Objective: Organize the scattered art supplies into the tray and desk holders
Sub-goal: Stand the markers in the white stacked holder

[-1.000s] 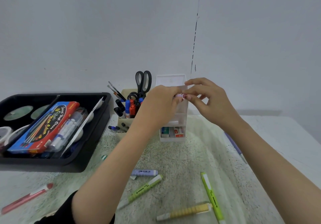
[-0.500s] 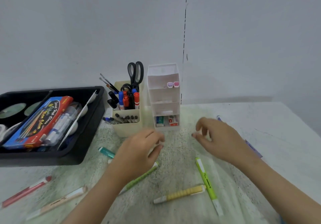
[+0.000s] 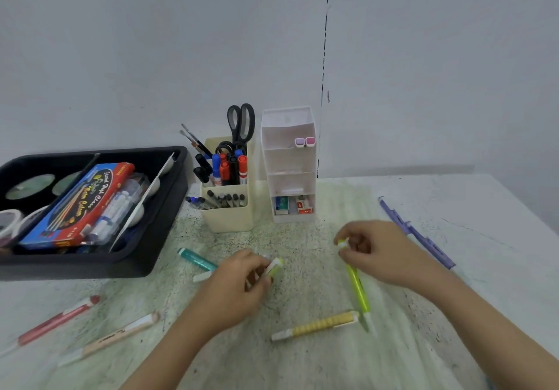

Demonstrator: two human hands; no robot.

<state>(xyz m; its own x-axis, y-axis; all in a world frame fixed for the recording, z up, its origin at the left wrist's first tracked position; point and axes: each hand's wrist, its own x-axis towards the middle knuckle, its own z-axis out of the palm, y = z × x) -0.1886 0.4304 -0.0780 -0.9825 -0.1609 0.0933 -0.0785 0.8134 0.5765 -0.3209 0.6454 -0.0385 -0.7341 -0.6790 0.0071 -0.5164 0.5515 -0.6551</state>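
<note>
My left hand (image 3: 239, 283) grips the upper end of a light green highlighter (image 3: 274, 267) lying on the table. My right hand (image 3: 381, 253) pinches the top of a bright yellow-green highlighter (image 3: 358, 290) that slants down toward me. A white tiered holder (image 3: 289, 166) stands behind, with two pink-purple caps (image 3: 305, 141) on its top shelf. Beside it is a cream pen pot (image 3: 227, 214) full of markers and scissors. The black tray (image 3: 145, 238) sits at the left with a paint box inside.
Loose on the table: a yellow ribbed pen (image 3: 317, 326), a teal marker (image 3: 196, 258), a red pen (image 3: 57, 321), a peach pen (image 3: 118, 333) and a purple ruler-like strip (image 3: 417, 232) at the right. Erasers lie in the white holder's bottom shelf.
Both hands left the white holder's top shelf, where two caps now sit, and came down to the table. Each hand has taken hold of a green highlighter.
</note>
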